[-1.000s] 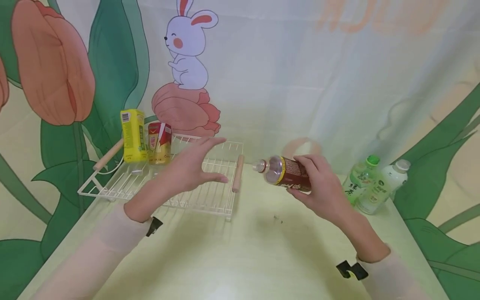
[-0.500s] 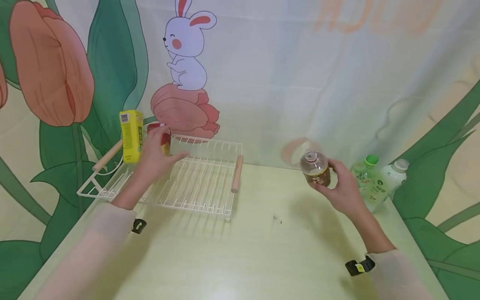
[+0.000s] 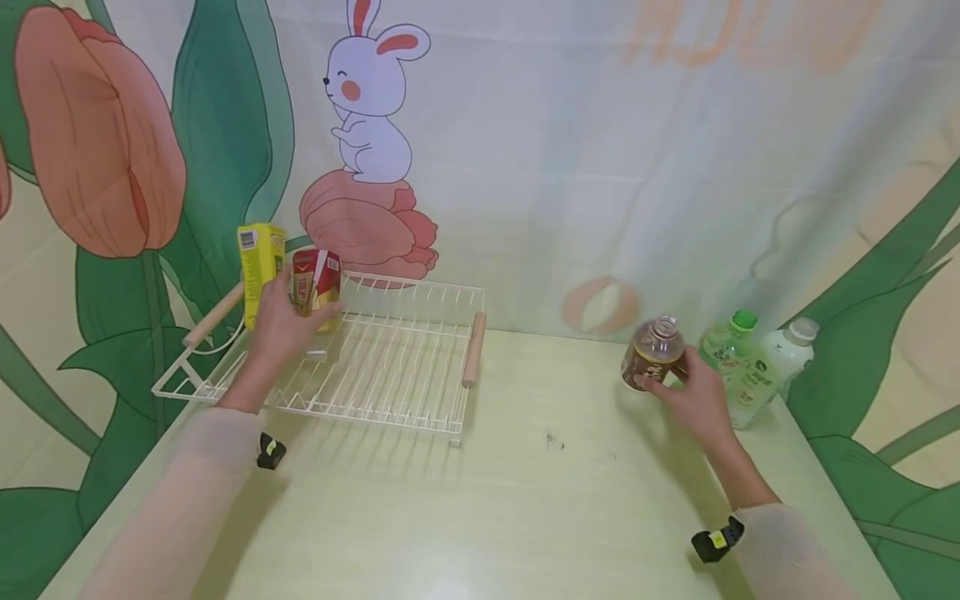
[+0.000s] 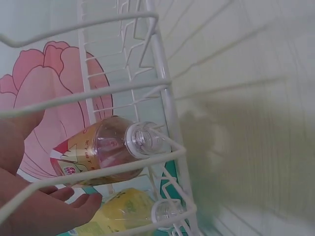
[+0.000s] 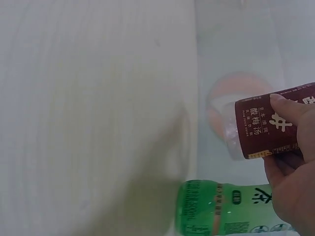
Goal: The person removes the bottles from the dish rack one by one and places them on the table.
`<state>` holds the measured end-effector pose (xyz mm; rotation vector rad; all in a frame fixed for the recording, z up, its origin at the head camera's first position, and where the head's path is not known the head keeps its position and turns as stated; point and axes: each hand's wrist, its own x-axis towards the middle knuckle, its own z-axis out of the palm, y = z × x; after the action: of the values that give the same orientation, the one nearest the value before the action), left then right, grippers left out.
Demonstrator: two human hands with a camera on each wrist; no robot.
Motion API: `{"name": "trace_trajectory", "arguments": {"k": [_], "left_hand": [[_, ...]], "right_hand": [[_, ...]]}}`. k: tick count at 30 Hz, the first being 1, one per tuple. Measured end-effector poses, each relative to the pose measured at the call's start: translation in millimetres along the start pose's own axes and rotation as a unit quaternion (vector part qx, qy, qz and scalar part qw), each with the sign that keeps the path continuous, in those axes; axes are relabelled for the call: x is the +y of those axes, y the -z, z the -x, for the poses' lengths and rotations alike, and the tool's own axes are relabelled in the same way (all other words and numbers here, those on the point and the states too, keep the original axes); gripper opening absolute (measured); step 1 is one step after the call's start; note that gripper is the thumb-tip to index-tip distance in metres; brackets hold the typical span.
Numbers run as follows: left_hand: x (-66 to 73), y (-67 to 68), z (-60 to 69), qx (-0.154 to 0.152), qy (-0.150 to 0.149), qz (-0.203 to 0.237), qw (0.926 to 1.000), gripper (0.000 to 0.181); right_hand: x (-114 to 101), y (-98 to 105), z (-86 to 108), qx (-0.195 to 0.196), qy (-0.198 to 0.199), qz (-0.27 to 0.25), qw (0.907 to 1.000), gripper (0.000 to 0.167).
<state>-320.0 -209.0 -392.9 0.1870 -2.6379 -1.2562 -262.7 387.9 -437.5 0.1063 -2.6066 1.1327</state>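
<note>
My right hand point(image 3: 697, 392) grips a brown-labelled plum juice bottle point(image 3: 651, 358), neck up, just left of the green tea bottle point(image 3: 727, 343). In the right wrist view, the plum juice bottle's base point(image 5: 234, 130) hangs off the table. My left hand point(image 3: 279, 321) is around a red-and-gold bottle point(image 3: 315, 279) in the white wire rack point(image 3: 390, 358). Its fingers reach between that bottle and a yellow bottle point(image 3: 258, 258), with the thumb on the other side. In the left wrist view both bottles stand neck down among the wires; firm finger contact is unclear.
A pale-green bottle with a whitish cap point(image 3: 780, 362) stands at the right, beside the green tea bottle. Wooden handles point(image 3: 475, 350) flank the rack. A printed curtain point(image 3: 525, 167) hangs behind the light table point(image 3: 480, 500).
My right hand has moved right and turned the plum juice bottle from lying sideways to neck up, then lowered it. My left hand has moved left to the red-and-gold bottle.
</note>
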Motion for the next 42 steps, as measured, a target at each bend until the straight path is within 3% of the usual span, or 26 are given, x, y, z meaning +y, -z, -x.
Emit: {"name": "trace_trajectory", "arguments": {"k": [8,18,23,29,34,42], "left_hand": [[-8.9,-2.3,-7.6,-0.037,0.008,-0.007,0.9993,0.108],[-8.8,-2.5,-21.4,-0.081,0.026,-0.019,0.9962,0.107],[-6.3,-4.2,-20.9,-0.081,0.035,-0.022,0.9959,0.106],[-7.6,-8.4,-21.7,-0.081,0.076,-0.052,0.9925,0.114],[-10.2,-13.0,-22.7,-0.061,0.068,-0.063,0.9938,0.111],[-13.4,-17.2,-23.8,-0.043,0.063,-0.044,0.9961,0.109]], "right_hand": [[17.6,-8.9,4.0,-0.005,-0.013,-0.004,0.9999,0.071],[31.2,-14.0,6.5,-0.030,-0.038,-0.011,0.9988,0.074],[33.1,-17.9,6.9,-0.042,-0.033,-0.007,0.9985,0.075],[33.8,-20.6,7.1,-0.053,-0.037,0.013,0.9978,0.075],[32.7,-18.3,4.9,-0.062,-0.032,0.009,0.9975,0.076],[33.4,-12.3,3.4,-0.076,-0.036,0.028,0.9961,0.073]]}}
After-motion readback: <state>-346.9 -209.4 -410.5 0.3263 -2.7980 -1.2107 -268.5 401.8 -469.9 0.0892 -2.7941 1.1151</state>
